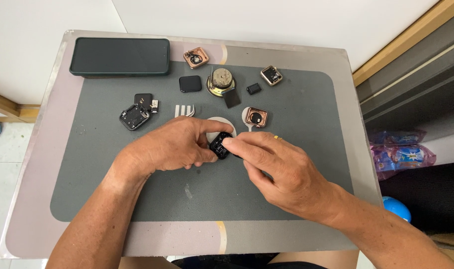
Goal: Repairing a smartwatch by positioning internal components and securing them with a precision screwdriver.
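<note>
A small black square watch part (pixel 219 145) sits between both hands over the middle of the grey mat (pixel 287 94). My left hand (pixel 172 145) curls around its left side, thumb on top. My right hand (pixel 269 162) pinches its right edge with thumb and forefinger. A white round disc (pixel 216 122) lies partly hidden just behind the hands.
On the mat behind the hands lie a black phone (pixel 120 56), three rose-gold watch cases (pixel 196 57) (pixel 271 75) (pixel 257 117), a black screen square (pixel 190 83), a round speaker (pixel 221 80), a black watch body (pixel 134 116) and small parts. Coloured packets (pixel 401 154) lie right of the table.
</note>
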